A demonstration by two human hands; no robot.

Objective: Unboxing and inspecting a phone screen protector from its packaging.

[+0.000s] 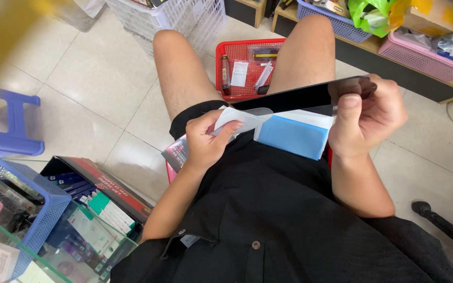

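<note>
While the lap at the centre of the frame serves as a work surface, a thin dark panel (294, 96) is held edge-up and level by the right hand (365, 118), fingers clamped on its right end, seemingly to keep its face clear of smears. At centre-left, the left hand (205, 141) is closed on a white cloth (237, 119) pressed to the panel's lower face, above a blue pad (292, 137). A red basket (247, 68) is set between the knees, within reach.

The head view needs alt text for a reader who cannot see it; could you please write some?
Seated person's right hand holds a thin black panel edge-on over the lap while the left hand wipes it with a white cloth. A red basket sits on the floor between the knees.
</note>
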